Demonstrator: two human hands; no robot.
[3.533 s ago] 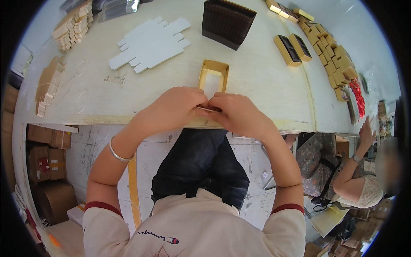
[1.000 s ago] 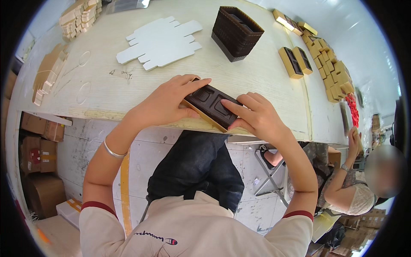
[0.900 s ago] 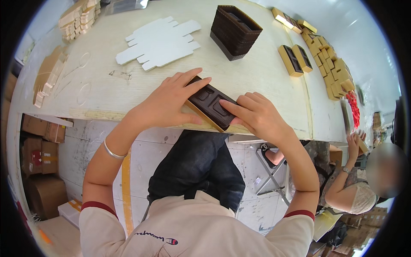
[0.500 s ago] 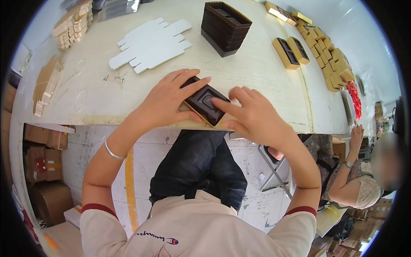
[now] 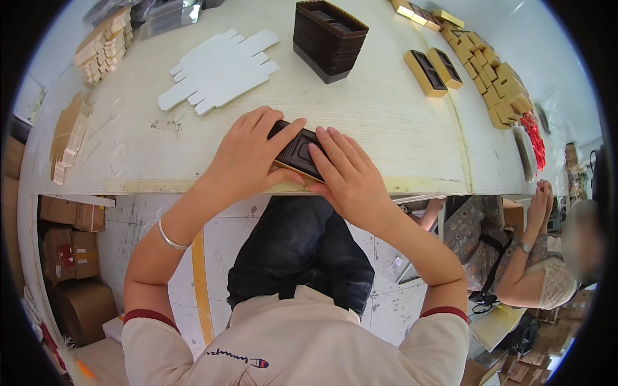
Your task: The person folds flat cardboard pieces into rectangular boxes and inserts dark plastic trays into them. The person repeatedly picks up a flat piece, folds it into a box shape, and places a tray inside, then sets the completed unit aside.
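A small gold box with a dark brown plastic tray in it lies at the table's near edge, its tray face up with stepped, recessed shapes. My left hand grips the left end, its thumb along the near side and a finger across the top. Over the right end lies my right hand, fingers on the tray and thumb at the near side; together they cover much of the box. Beyond them stand a stack of nested brown trays and a pile of flat white box blanks.
Two gold boxes with trays stand to the right, before a heap of gold boxes and red material. Folded cardboard pieces lie at left. A co-worker sits at right. Cartons are under the table.
My right hand has moved left and laid its fingers over the box's right end, where one finger touched the tray before. My left hand keeps its grip. The co-worker's hands have come together.
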